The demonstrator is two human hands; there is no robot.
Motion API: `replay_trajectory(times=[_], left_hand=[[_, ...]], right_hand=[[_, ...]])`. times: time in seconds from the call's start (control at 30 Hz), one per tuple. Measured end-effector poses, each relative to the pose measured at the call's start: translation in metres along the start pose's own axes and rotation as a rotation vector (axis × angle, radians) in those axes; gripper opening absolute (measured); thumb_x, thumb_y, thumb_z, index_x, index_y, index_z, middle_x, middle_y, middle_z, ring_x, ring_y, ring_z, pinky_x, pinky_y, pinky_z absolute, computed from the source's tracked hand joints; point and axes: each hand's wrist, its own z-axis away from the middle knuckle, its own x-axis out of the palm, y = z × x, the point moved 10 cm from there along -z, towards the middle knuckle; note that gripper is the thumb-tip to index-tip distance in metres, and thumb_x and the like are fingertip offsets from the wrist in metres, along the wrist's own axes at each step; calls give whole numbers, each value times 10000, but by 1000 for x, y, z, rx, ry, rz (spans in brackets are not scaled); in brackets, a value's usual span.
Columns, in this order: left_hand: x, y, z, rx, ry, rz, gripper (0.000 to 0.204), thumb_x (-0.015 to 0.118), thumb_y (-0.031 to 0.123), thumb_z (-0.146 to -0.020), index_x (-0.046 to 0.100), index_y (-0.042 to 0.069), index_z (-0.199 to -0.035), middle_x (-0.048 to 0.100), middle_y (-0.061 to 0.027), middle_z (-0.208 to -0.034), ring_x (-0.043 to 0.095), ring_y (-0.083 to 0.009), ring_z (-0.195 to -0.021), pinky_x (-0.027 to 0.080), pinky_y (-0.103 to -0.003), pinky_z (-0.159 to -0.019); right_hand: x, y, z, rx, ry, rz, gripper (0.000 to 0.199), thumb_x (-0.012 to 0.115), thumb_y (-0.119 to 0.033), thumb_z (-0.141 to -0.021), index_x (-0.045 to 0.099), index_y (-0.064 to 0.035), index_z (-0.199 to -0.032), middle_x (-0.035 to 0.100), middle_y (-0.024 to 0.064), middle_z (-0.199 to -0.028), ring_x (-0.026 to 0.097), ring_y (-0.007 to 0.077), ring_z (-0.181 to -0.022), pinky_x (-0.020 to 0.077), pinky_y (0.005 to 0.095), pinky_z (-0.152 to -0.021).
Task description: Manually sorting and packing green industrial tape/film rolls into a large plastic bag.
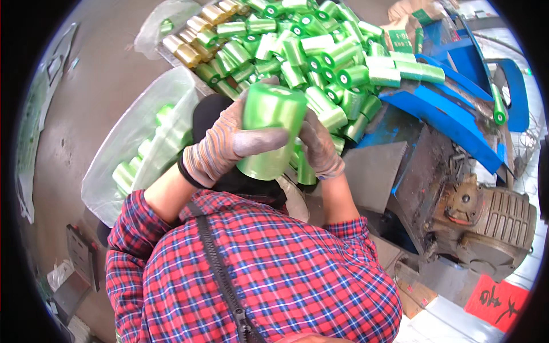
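Between my hands is a roll of green plastic film (pixel 272 111), shiny and translucent, held up in front of my chest. My left hand (pixel 220 143), in a striped work glove with a grey thumb, grips its left side, and the thumb lies across the front. On the other side my right hand (pixel 321 144), gloved too, is closed against the roll; its fingertips are partly hidden behind it. Just beyond lies a big heap of similar green film rolls (pixel 294 51), some on their sides with white cores showing.
A clear plastic bag (pixel 108 148) with several green rolls stands at the left. Gold-coloured rolls (pixel 186 51) lie at the heap's far left. To the right are blue metal machine parts (pixel 440 120), a greasy motor housing (pixel 486 220) and a red paper sheet (pixel 496 303).
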Motion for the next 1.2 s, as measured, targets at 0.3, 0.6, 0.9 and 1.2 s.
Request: replay_trajectory(times=[0.3,0.6,0.9,1.2], left_hand=[[-203,31,96,-248,183,-417,586,725,96,-609,475,38,-1135,565,-48,-989,530,-141,-916,432,-271,-807],[-315,-140,144,-658,1059,-701,837,584,601,-690,453,-98,-1132,540,-262,-1088,562,-345,-985,451,-371,-848],[-189,-111,165,-502,421,-1368,310,475,282,-799,659,67,-925,634,-163,-945,604,-262,-937,482,-381,-775],[-269,-59,205,-640,632,-1467,1037,679,532,-595,180,78,-1382,151,-269,-1401,146,-357,-1320,129,-445,-1064]], right_hand=[[-24,189,71,387,643,357,876,768,-267,-599,271,-64,-1291,522,172,-1095,515,312,-988,419,394,-863],[96,-56,-34,218,-192,-901,572,605,-415,-776,445,-3,-1141,575,125,-948,593,249,-833,527,368,-670],[360,-133,-81,-184,-449,466,814,614,-539,-694,393,35,-1228,521,219,-1116,544,302,-1003,434,354,-843],[374,-104,-125,-368,-590,958,610,579,-432,-744,474,-60,-1217,475,238,-1205,435,338,-1150,345,389,-969]])
